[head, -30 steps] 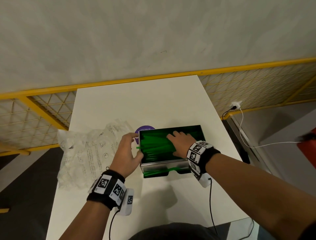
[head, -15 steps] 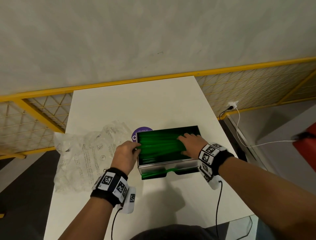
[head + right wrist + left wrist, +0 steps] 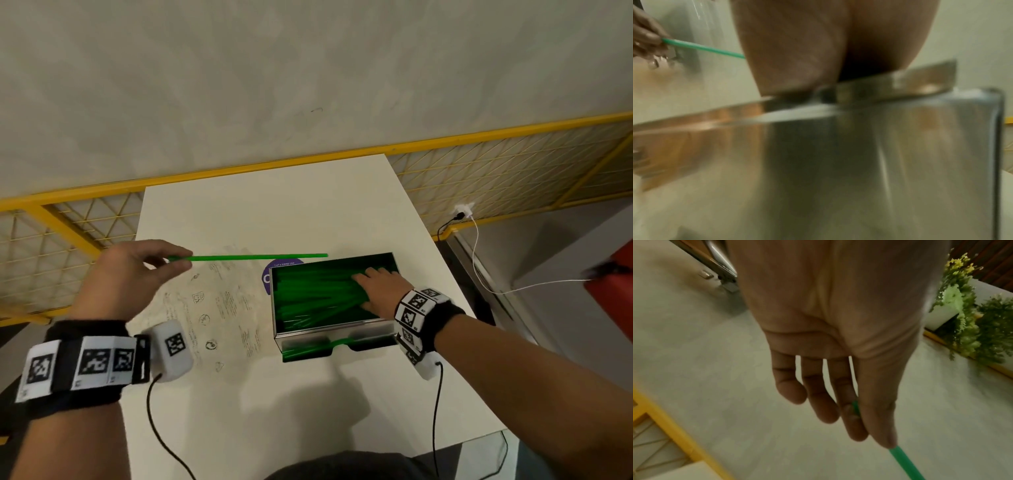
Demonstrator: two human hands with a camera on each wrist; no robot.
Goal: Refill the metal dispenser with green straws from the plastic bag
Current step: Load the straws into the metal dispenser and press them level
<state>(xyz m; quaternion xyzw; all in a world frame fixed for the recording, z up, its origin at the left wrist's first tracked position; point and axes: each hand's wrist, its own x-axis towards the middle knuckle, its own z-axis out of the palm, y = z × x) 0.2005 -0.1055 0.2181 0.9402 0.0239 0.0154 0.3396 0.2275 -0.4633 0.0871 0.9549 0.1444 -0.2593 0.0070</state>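
The metal dispenser (image 3: 334,337) stands open-topped on the white table, packed with green straws (image 3: 315,298). My right hand (image 3: 378,287) lies flat on those straws at the box's right side, fingers straight. Raised over the table's left part, my left hand (image 3: 137,274) pinches one end of a single green straw (image 3: 253,257), which points right toward the dispenser. The left wrist view shows that straw (image 3: 904,462) between thumb and finger. The clear plastic bag (image 3: 219,308) lies flat and crumpled left of the dispenser. In the right wrist view the dispenser's steel wall (image 3: 879,154) fills the frame.
A purple round sticker (image 3: 274,270) shows beside the dispenser's far left corner. A yellow mesh railing (image 3: 496,178) runs behind the table (image 3: 274,205). A white charger cable (image 3: 486,267) hangs at the right. Wrist cables trail over the table's near part.
My left hand has left the dispenser's left edge and risen to the left, pulling out one green straw. My right hand has slid slightly right on the straws.
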